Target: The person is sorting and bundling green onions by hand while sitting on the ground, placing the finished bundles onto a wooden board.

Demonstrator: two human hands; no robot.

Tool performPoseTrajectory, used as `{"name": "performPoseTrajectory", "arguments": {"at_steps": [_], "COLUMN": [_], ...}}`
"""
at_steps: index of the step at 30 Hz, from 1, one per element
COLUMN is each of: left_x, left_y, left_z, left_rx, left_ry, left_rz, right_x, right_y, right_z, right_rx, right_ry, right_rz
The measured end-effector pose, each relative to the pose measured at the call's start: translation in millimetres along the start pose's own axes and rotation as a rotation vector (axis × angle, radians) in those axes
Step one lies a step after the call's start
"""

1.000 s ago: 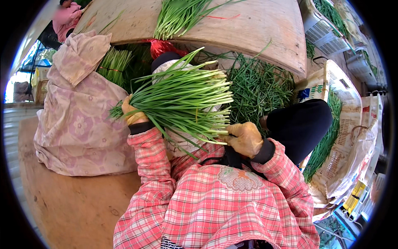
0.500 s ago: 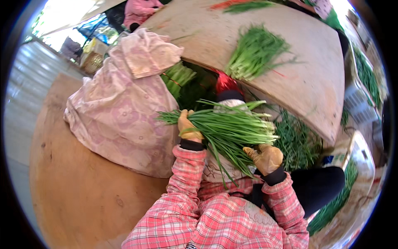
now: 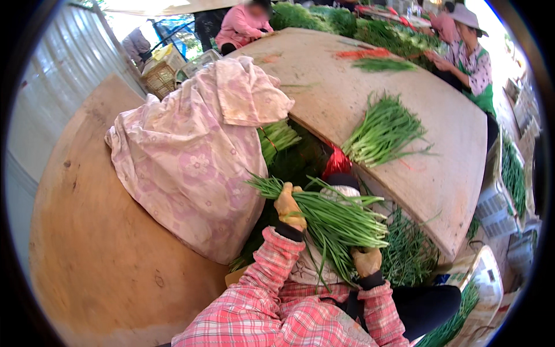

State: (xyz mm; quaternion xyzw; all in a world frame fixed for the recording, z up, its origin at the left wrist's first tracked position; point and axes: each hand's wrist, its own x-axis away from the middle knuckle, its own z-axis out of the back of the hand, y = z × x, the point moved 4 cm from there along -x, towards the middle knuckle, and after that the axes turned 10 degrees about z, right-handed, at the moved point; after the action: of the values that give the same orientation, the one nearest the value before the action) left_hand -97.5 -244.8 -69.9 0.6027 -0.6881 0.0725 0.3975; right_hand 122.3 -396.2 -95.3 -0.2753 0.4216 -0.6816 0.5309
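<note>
A loose bunch of green chives [image 3: 341,220] lies across above my lap, leaf tips to the left and pale stalk ends to the right. My gloved left hand [image 3: 290,208] is closed around the leafy end. At the lower right edge of the bunch, my gloved right hand [image 3: 367,262] has its fingers curled against the stalks, partly hidden under them. Another loose heap of chives [image 3: 384,130] rests on the wooden table [image 3: 445,133] ahead. A banded bundle of chives [image 3: 280,139] shows beside a pale flowered cloth [image 3: 188,156].
Loose greens [image 3: 409,248] lie low by my right knee. Crates of greens [image 3: 502,199] stand at the right. Red strips [image 3: 363,53] and more chives [image 3: 384,64] lie farther back. A person in pink [image 3: 241,28] and one in a hat [image 3: 471,61] sit across the table.
The view has tilted up, showing more of the far table and the people. My right hand has gone from thumb spread beside the bunch to fingers curled against its stalks.
</note>
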Motion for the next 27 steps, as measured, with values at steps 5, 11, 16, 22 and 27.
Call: {"name": "performPoseTrajectory", "arguments": {"at_steps": [5, 11, 16, 22, 27], "left_x": [3.0, 11.4, -12.0, -17.4, -22.3], "left_y": [0.6, 10.3, 0.7, 20.2, 10.9], "left_z": [2.2, -0.7, 4.8, 13.5, 27.2], "left_rx": [0.006, -0.043, 0.121, -0.03, -0.008], "left_ry": [0.122, 0.214, 0.015, -0.064, 0.018], "left_rz": [-0.083, -0.069, 0.126, 0.085, 0.046], "right_x": [10.4, 48.9, 30.7, 40.9, 43.6], "right_y": [4.2, 108.1, -33.5, -46.2, -31.6], "right_z": [46.3, 114.0, 58.9, 20.6, 50.3], "right_rx": [0.34, 0.844, -0.433, -0.476, -0.095], "right_ry": [0.054, -0.166, -0.251, -0.156, -0.057], "right_rz": [-0.118, -0.261, -0.014, -0.123, -0.009]}}
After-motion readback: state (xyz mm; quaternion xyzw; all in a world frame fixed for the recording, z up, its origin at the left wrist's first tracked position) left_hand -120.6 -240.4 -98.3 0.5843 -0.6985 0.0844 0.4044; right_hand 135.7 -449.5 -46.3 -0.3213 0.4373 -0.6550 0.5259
